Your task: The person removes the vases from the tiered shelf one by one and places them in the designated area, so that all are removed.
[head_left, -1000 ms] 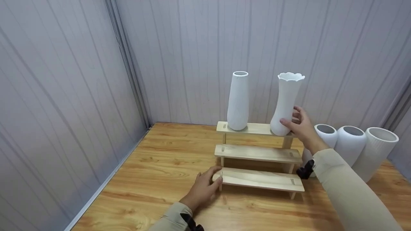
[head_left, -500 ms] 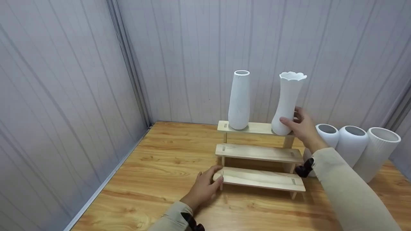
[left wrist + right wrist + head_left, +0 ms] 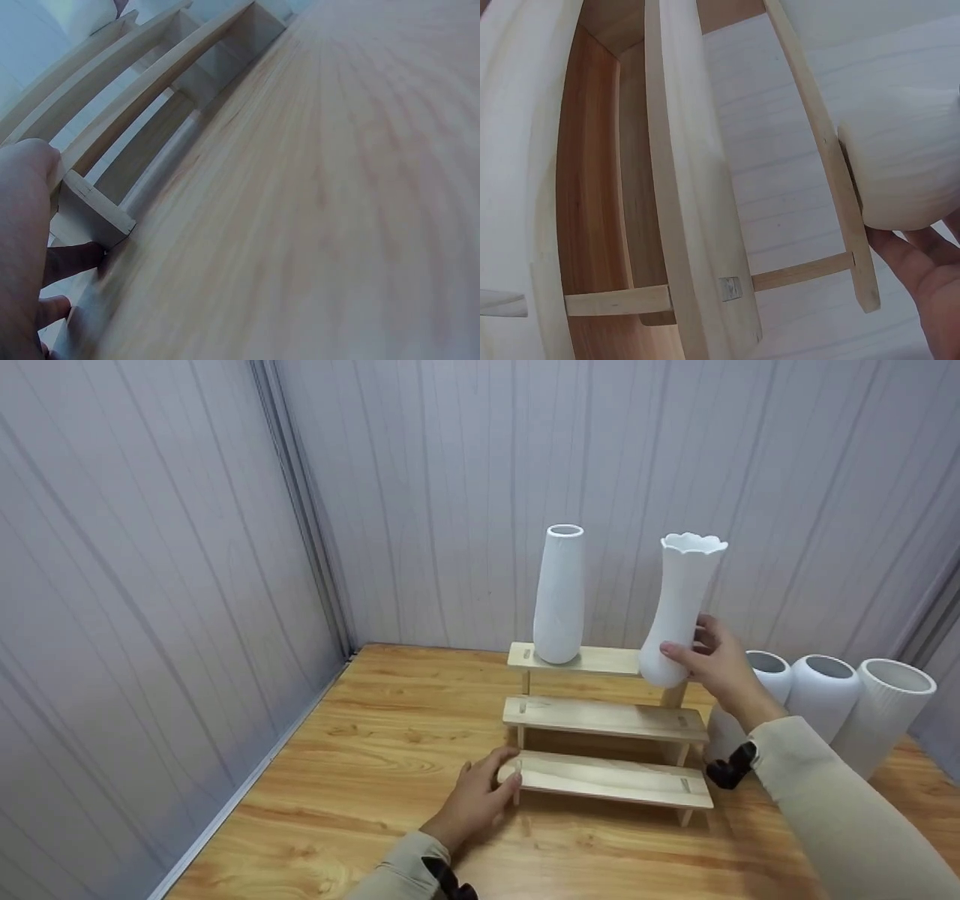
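My right hand [image 3: 721, 666] holds a white vase with a scalloped rim [image 3: 684, 604] low on its body, thumb in front and fingers behind. The vase leans slightly, and its base overlaps the front edge of the top shelf at the right end. In the right wrist view, the rounded bottom of this vase [image 3: 911, 161] is right at the top shelf's edge. Down at the left, my left hand [image 3: 474, 796] grips the end of the lowest shelf of a three-step wooden stand [image 3: 600, 716]. A tall, smooth white vase [image 3: 559, 596] stands upright on the top shelf's left end.
Three white vases stand close together on the table to the right: one partly behind my right hand, a smooth one [image 3: 829, 697], and a ribbed one [image 3: 881, 720]. The wood-grain table [image 3: 360, 750] meets a pale panelled wall [image 3: 465, 510] behind and another at left.
My right hand has shifted the scalloped vase right and slightly toward me, to the front edge of the top shelf. My left hand has stayed on the stand.
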{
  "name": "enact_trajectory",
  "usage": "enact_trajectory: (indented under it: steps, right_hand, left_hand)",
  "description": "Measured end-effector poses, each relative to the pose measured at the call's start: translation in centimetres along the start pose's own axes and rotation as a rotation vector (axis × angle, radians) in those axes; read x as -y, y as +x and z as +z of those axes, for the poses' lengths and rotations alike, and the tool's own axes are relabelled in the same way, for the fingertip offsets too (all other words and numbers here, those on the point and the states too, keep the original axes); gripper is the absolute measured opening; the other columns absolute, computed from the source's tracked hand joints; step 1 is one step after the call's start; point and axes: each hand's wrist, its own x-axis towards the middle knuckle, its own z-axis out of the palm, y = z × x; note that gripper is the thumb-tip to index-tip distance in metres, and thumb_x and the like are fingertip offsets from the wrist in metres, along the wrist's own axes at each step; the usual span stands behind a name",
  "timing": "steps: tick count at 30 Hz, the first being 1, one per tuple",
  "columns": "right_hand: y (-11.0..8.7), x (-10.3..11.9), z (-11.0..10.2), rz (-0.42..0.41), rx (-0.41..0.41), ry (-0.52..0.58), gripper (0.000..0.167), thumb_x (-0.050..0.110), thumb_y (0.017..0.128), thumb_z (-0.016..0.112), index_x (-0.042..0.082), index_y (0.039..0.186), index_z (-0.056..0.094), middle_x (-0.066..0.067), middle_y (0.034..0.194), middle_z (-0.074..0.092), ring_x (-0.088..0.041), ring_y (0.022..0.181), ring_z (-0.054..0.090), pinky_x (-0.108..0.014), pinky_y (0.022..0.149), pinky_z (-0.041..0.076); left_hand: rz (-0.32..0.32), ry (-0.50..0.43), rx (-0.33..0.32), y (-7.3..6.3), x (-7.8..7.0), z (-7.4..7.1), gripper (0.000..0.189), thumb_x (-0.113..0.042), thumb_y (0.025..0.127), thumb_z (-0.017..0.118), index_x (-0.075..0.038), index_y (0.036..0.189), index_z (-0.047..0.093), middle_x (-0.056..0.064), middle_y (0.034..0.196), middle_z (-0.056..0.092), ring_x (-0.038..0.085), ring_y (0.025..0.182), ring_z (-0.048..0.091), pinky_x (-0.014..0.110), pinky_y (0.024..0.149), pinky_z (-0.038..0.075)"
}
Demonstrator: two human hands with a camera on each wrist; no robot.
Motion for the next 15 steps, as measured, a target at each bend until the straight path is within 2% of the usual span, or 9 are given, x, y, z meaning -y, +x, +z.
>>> enact_trajectory:
  steps: [2,4,8,15]
  right_hand:
    - [-0.4,0.1,-0.2,-0.001,-0.006,-0.013,0.095,0.042,0.094,0.072,0.004,0.16,0.015,-0.026,0.157,0.034,-0.045,0.141,0.038,-0.055,0.102,0.049]
    - [-0.8,0.2,-0.4,0.0,-0.015,-0.031,0.094,0.043,0.094,0.071,0.004,0.16,0.016,-0.025,0.156,0.035,-0.044,0.14,0.04,-0.041,0.095,0.054]
    - [-1.7,0.2,-1.0,-0.013,-0.026,-0.026,0.09,0.04,0.095,0.071,0.004,0.159,0.019,-0.026,0.155,0.037,-0.044,0.138,0.041,-0.018,0.081,0.053]
    - [-3.4,-0.2,-1.9,-0.041,-0.066,-0.055,0.083,0.035,0.097,0.069,0.001,0.157,0.023,-0.027,0.15,0.042,-0.03,0.126,0.052,-0.019,0.079,0.055]
  left_hand:
    - [-0.002,-0.003,0.002,0.0,0.0,0.0,0.05,-0.049,0.104,0.05,-0.023,0.146,0.05,-0.001,0.146,0.055,0.026,0.139,0.047,0.066,0.119,0.007]
    - [-0.003,-0.005,0.002,0.0,0.0,0.0,0.049,-0.049,0.104,0.05,-0.023,0.146,0.05,0.0,0.147,0.055,0.026,0.139,0.047,0.066,0.119,0.007]
    - [-0.001,0.006,-0.001,-0.1,0.1,-0.1,0.049,-0.049,0.104,0.05,-0.024,0.146,0.05,0.0,0.147,0.055,0.026,0.139,0.047,0.066,0.119,0.008]
    - [0.014,0.018,0.005,-0.1,0.0,-0.1,0.051,-0.05,0.105,0.048,-0.022,0.147,0.048,0.001,0.147,0.055,0.028,0.139,0.047,0.067,0.118,0.01]
